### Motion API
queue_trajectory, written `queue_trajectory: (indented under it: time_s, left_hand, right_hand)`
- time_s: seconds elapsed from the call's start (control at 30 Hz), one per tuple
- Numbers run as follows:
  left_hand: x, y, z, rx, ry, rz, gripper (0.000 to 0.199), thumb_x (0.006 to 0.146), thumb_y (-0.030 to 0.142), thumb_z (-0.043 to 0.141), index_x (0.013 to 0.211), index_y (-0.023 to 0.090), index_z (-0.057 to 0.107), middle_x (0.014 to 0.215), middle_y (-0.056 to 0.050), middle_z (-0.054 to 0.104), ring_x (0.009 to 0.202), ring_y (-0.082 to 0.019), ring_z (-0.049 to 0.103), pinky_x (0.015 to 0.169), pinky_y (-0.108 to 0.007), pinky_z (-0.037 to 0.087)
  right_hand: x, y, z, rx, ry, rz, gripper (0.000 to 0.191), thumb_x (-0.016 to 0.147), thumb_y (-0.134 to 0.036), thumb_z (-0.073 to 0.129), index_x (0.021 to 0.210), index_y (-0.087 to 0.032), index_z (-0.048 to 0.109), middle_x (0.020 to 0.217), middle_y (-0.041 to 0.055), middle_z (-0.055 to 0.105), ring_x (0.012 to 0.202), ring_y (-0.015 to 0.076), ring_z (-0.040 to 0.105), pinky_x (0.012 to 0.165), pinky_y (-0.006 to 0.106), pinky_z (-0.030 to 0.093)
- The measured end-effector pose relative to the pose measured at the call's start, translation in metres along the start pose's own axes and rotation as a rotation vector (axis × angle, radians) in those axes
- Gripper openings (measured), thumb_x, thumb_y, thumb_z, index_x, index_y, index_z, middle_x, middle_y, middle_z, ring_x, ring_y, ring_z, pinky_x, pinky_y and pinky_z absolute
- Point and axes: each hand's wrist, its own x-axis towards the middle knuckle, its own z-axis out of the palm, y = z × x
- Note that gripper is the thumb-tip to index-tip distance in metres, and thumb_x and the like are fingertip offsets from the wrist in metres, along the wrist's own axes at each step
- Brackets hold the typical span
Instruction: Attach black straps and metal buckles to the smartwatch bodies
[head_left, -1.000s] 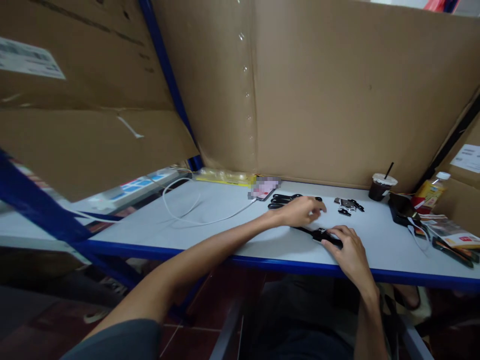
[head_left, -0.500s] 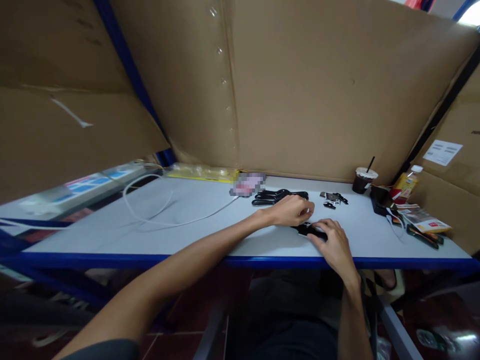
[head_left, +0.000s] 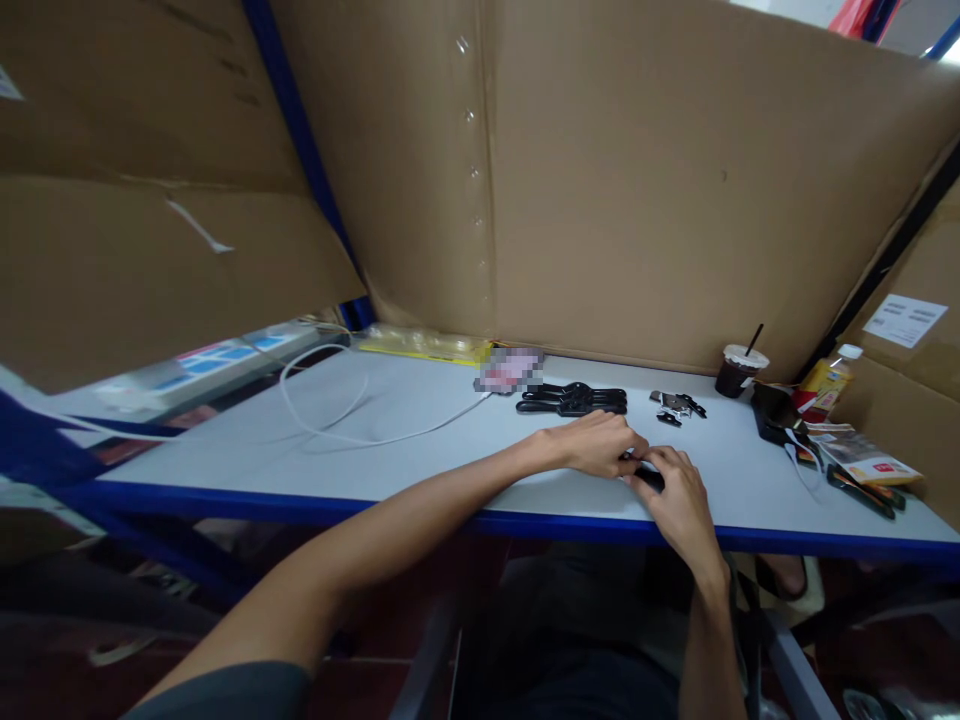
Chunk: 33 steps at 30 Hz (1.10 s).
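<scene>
Near the table's front edge, my right hand [head_left: 679, 492] grips a black elongated part [head_left: 649, 478] between thumb and fingers. My left hand [head_left: 604, 445] is at the left end of that part, fingers closed and touching it; the fingers hide much of it. Just behind my left hand lie several black handle-like parts [head_left: 574, 398], side by side. Small black and metallic pieces [head_left: 677, 405] are scattered on the table behind my right hand.
On the white table [head_left: 420, 465] a white cable [head_left: 390, 441] runs to a blurred pink item [head_left: 510, 370]. A lidded cup [head_left: 739, 372], a bottle [head_left: 829, 383], a packet [head_left: 862, 455] and green-handled tools [head_left: 861, 490] sit at right. Cardboard walls [head_left: 600, 180] stand behind.
My left hand has come down onto the black part beside my right hand, covering its left end. The camera view has shifted slightly to the left.
</scene>
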Motion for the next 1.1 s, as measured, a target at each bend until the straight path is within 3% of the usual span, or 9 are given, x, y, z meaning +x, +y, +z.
queue_trajectory:
  time_s: [0.23,0.37,0.47,0.63,0.73,0.83,0.93,1.1]
  left_hand:
    - [0.001,-0.004,0.0005,0.052,0.016,-0.058,0.023,0.09,0.021,0.06,0.112,0.018,0.066,0.084,-0.007,0.074,0.072,-0.022,0.068,0.059,-0.028,0.04]
    - [-0.001,-0.0068,-0.0031,0.024,0.013,0.004,0.013,0.088,0.016,0.061,0.096,0.019,0.071,0.091,-0.007,0.072,0.081,-0.021,0.068,0.06,-0.027,0.039]
    - [-0.0027,-0.0059,-0.0054,0.008,0.029,0.072,0.018,0.088,0.01,0.059,0.091,0.021,0.073,0.092,-0.005,0.07,0.078,-0.018,0.066,0.058,-0.026,0.036]
    - [-0.0025,-0.0027,-0.0052,-0.035,0.02,0.059,0.011,0.094,0.026,0.064,0.09,0.022,0.073,0.091,-0.004,0.068,0.075,-0.016,0.064,0.057,-0.026,0.033]
    - [-0.0009,-0.0018,-0.0023,-0.032,0.031,0.046,0.012,0.095,0.023,0.063,0.087,0.02,0.071,0.093,-0.004,0.069,0.082,-0.017,0.066,0.059,-0.026,0.035]
    - [0.0004,-0.0014,0.0,0.014,0.06,-0.024,0.009,0.092,0.024,0.063,0.096,0.018,0.068,0.1,-0.008,0.07,0.086,-0.021,0.067,0.061,-0.027,0.037]
    - [0.0007,-0.0008,-0.0002,0.039,0.032,-0.095,0.02,0.089,0.025,0.063,0.107,0.017,0.066,0.094,-0.009,0.072,0.079,-0.023,0.067,0.062,-0.028,0.039]
    - [0.0003,0.0006,-0.0025,0.0,0.001,-0.013,0.022,0.084,0.01,0.058,0.104,0.019,0.064,0.1,-0.007,0.071,0.083,-0.019,0.065,0.064,-0.027,0.04]
  right_hand:
    - [-0.0002,0.0008,0.0005,0.019,0.006,-0.01,0.019,0.093,-0.029,0.063,0.11,-0.026,0.073,0.119,0.0069,0.072,0.112,0.0285,0.06,0.093,0.042,0.046]
    - [-0.0006,0.0001,-0.0002,0.017,0.003,-0.011,0.021,0.093,-0.029,0.062,0.111,-0.025,0.073,0.119,0.0076,0.072,0.112,0.0291,0.06,0.094,0.043,0.045]
    - [-0.0006,-0.0006,-0.001,0.008,-0.006,0.001,0.021,0.093,-0.029,0.063,0.111,-0.025,0.072,0.118,0.0079,0.072,0.112,0.0297,0.06,0.094,0.043,0.045]
    - [-0.0007,-0.0018,-0.0013,0.006,-0.003,0.002,0.022,0.092,-0.028,0.064,0.112,-0.025,0.072,0.118,0.0077,0.072,0.113,0.03,0.06,0.094,0.043,0.044]
    - [-0.0007,-0.0025,-0.0015,0.015,-0.004,0.005,0.021,0.092,-0.028,0.062,0.111,-0.025,0.071,0.118,0.0078,0.072,0.113,0.0301,0.06,0.094,0.044,0.044]
    - [-0.0006,-0.0023,-0.0018,0.037,-0.011,0.004,0.021,0.093,-0.027,0.061,0.111,-0.024,0.071,0.119,0.0078,0.071,0.113,0.03,0.059,0.096,0.044,0.044]
    - [-0.0006,-0.0013,-0.0017,0.047,-0.009,-0.004,0.021,0.094,-0.028,0.059,0.111,-0.025,0.072,0.119,0.0076,0.071,0.113,0.03,0.059,0.096,0.044,0.044]
    - [-0.0006,-0.0017,-0.0019,0.053,0.006,-0.005,0.023,0.093,-0.029,0.06,0.112,-0.026,0.073,0.119,0.0081,0.072,0.113,0.0305,0.06,0.096,0.045,0.045]
